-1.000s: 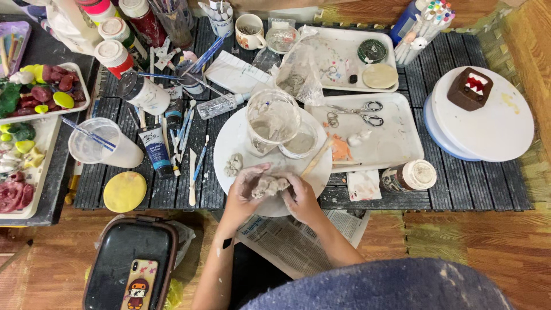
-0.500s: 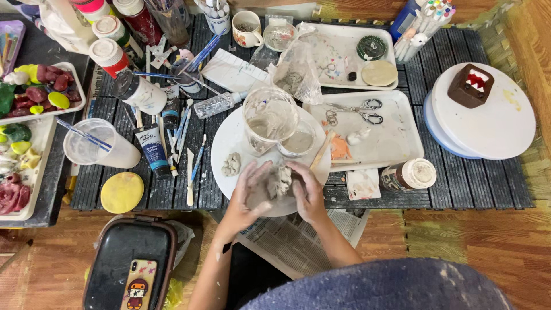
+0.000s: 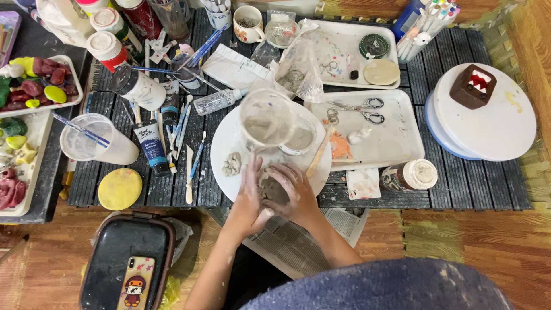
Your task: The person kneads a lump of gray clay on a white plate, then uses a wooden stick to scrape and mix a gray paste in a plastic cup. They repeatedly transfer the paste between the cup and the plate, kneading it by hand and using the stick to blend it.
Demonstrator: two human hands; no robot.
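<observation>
Both hands now close around the clay lump [image 3: 270, 189] on the near edge of the white plate [image 3: 227, 138], where a second ago the fingers only pinched at a smaller, paler bit with gaps between them. The left hand [image 3: 249, 201] cups the lump from its side, palm turned in, and the right hand [image 3: 293, 192] wraps over the top and far side, so that the grip of each is closed on the clay and only a dark grey patch shows between the fingers. The hands have drawn together and the clay looks gathered into one mass, which reads as pressing or shaping rather than picking pieces off. A small scrap of clay [image 3: 232, 164] lies apart on the plate to the left, untouched. Just beyond the hands stand a clear cup [image 3: 266, 119] and a shallow dish of grey slip [image 3: 299, 138], with a wooden stick [image 3: 319, 152] leaning across the plate's rim. On the tray [image 3: 402, 132] to the right lie scissors [image 3: 359, 109]; a paint tube [image 3: 150, 149] and brushes [image 3: 192, 158] lie on the slatted counter [image 3: 470, 183] to the left, and a yellow disc [image 3: 119, 188] sits near its front edge. Nothing else on the counter has moved.
</observation>
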